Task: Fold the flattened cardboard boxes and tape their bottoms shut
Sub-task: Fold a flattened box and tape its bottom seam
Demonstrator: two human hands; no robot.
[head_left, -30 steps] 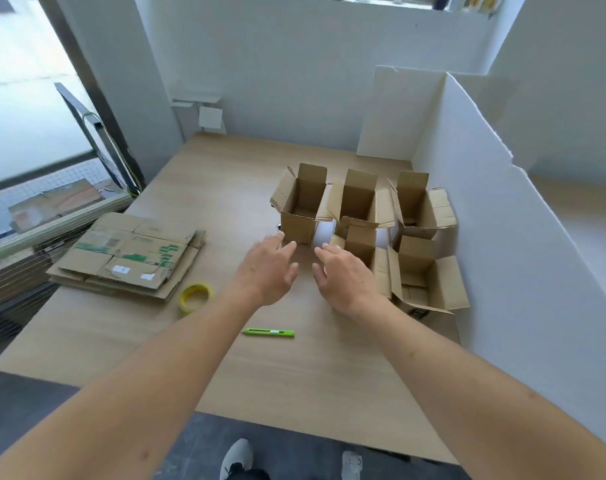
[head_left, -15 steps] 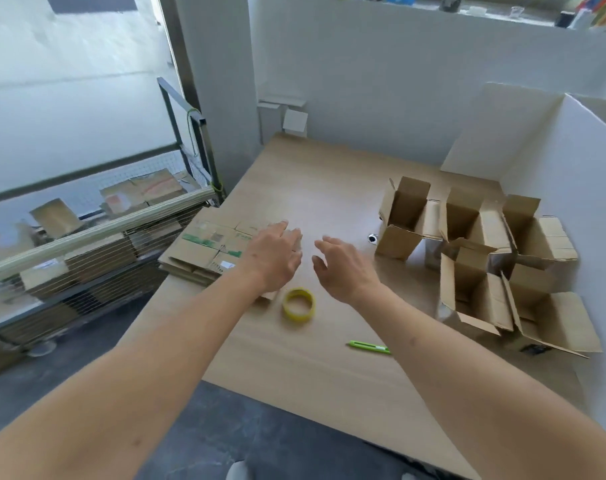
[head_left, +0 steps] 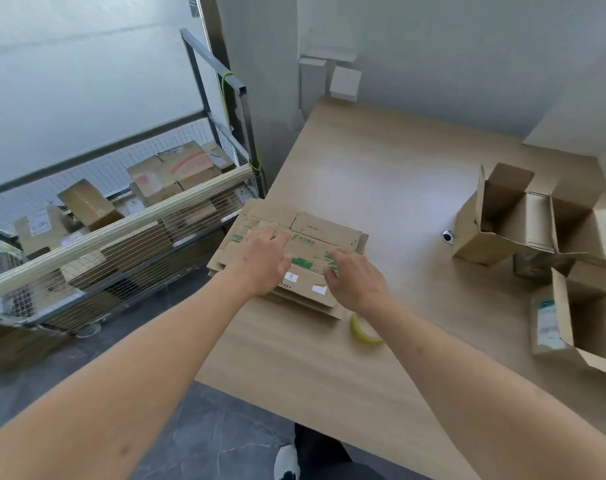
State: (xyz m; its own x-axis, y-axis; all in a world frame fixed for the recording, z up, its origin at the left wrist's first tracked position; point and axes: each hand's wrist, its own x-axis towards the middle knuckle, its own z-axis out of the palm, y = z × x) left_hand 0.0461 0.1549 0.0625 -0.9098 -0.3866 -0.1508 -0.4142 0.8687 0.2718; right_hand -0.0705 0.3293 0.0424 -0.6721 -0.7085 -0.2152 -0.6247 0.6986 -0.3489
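Here, in the head view, both hands lay on the stack of flattened boxes (head_left: 294, 258) at the left edge of the tabletop (head_left: 381, 168). The left hand (head_left: 263, 258) rested on the top sheet, fingers loosely bent; the right hand (head_left: 355, 277) had its fingertips curled at the sheet's right part, though whether they had caught an edge I cannot tell. To do this step well, I judge, one sheet alone should be peeled off while the other hand pins the rest. The stack lay flat, its long axis running from the tabletop's left edge toward its right. A tape roll (head_left: 363, 330) sat just beside the stack's near corner; the folded boxes (head_left: 523, 220) stood well apart at the right edge.
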